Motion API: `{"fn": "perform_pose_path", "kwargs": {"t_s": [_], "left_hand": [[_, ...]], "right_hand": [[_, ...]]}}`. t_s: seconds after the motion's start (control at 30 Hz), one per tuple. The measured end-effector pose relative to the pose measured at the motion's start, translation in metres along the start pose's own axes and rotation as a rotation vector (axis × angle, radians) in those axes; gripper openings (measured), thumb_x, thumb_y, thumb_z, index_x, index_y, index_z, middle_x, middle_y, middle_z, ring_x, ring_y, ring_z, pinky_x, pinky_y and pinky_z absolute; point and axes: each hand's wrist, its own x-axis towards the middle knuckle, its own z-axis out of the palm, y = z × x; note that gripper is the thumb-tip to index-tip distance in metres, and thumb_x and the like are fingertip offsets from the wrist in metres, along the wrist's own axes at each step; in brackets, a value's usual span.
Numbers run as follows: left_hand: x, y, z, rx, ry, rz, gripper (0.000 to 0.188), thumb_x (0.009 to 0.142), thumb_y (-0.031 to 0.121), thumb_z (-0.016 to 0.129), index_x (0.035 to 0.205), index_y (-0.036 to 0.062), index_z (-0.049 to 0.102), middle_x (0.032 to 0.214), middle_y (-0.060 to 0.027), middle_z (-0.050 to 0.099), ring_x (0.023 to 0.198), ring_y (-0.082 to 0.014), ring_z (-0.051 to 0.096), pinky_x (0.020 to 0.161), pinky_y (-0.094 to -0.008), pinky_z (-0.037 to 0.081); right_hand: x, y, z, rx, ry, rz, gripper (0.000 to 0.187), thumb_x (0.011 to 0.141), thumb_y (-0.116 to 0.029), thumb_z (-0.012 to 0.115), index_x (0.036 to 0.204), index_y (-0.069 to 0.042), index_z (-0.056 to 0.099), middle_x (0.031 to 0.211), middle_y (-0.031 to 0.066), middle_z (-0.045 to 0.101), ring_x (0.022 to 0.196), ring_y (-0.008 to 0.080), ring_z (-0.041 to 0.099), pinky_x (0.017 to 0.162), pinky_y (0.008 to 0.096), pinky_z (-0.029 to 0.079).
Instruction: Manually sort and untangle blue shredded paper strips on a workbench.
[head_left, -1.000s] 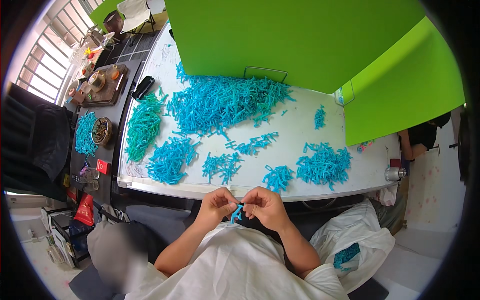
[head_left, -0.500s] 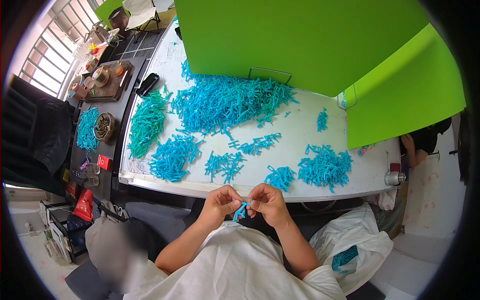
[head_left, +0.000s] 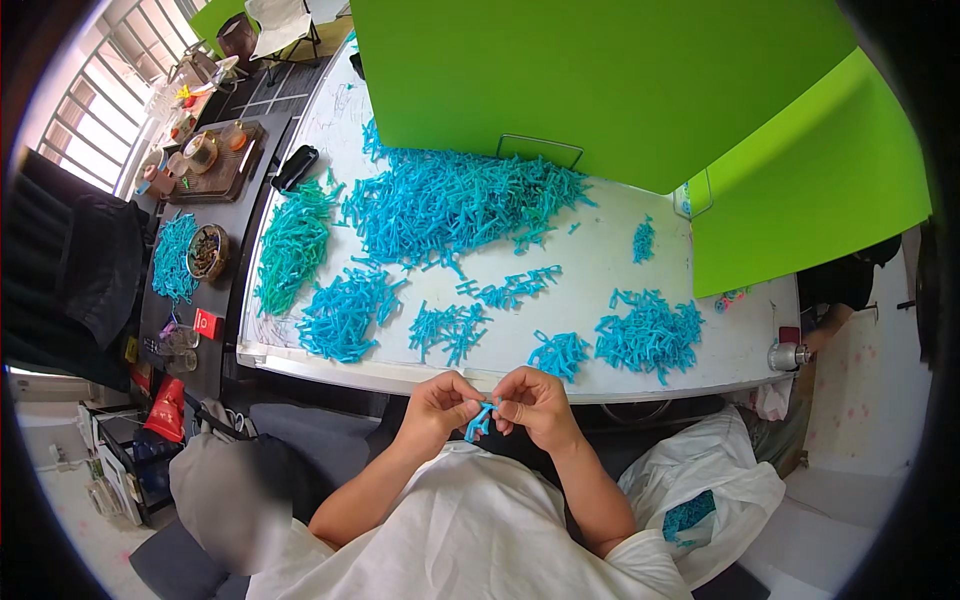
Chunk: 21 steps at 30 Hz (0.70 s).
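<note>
In front of my chest, just off the table's near edge, both hands pinch small blue plastic pieces (head_left: 478, 424). My left hand (head_left: 441, 408) grips them between thumb and fingertips. Thumb and forefinger of my right hand (head_left: 537, 409) are closed on the same pieces from the other side. The pieces are forked and seem joined; the exact joint is hidden by my fingertips. Beyond my hands lie small heaps of like blue pieces: one heap (head_left: 558, 355) near the edge, another (head_left: 448, 332) to its left, and a larger heap (head_left: 652, 333) to the right.
A big blue pile (head_left: 460, 205) lies along a green panel (head_left: 620, 90) standing on the white table (head_left: 590, 235). Green pieces (head_left: 293, 245) and a black case (head_left: 296, 168) are at the left. A white bag (head_left: 735, 470) holds blue pieces at my right. A co-worker's arm (head_left: 828, 325) shows far right.
My hands stay in nearly the same place, with the blue pieces shifting slightly between my fingertips. At the far right the co-worker's arm has moved lower.
</note>
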Motion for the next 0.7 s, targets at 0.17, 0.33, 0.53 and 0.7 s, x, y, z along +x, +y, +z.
{"fn": "perform_pose_path", "kwargs": {"t_s": [0.17,0.33,0.53,0.7], "left_hand": [[0.001,-0.005,-0.003,0.011,-0.009,0.010,0.007,0.093,-0.003,0.066,0.093,0.0024,0.062,0.086,-0.0042,0.068,0.072,-0.0083,0.062,0.060,-0.0227,0.049],[-0.004,-0.003,-0.005,0.108,-0.023,-0.053,0.008,0.091,-0.004,0.066,0.089,0.0028,0.063,0.080,-0.0027,0.067,0.068,-0.0079,0.061,0.056,-0.0223,0.047],[-0.005,-0.012,-0.004,0.085,0.024,-0.016,0.011,0.087,-0.010,0.066,0.084,-0.0006,0.063,0.080,-0.0064,0.068,0.069,-0.0123,0.065,0.057,-0.0271,0.054],[-0.004,-0.014,-0.014,0.060,-0.034,-0.096,0.010,0.087,-0.009,0.066,0.087,-0.0003,0.062,0.082,-0.0068,0.068,0.067,-0.0130,0.064,0.057,-0.0272,0.053]], "right_hand": [[-0.001,-0.002,0.004,-0.026,0.010,-0.009,0.014,0.088,-0.002,0.074,0.097,0.000,0.065,0.081,0.0068,0.067,0.063,0.0125,0.065,0.056,0.0245,0.055],[0.003,-0.019,-0.001,-0.247,-0.067,0.075,0.014,0.085,0.000,0.075,0.095,-0.001,0.065,0.079,0.0053,0.066,0.059,0.0093,0.059,0.052,0.0230,0.048],[0.000,-0.004,0.014,-0.281,-0.049,0.112,0.014,0.084,-0.001,0.074,0.089,-0.002,0.061,0.077,0.0034,0.063,0.059,0.0077,0.053,0.052,0.0217,0.042],[-0.010,0.022,0.010,-0.207,0.082,-0.104,0.013,0.089,0.000,0.069,0.097,-0.003,0.059,0.083,0.0011,0.061,0.069,0.0065,0.057,0.060,0.0212,0.046]]}}
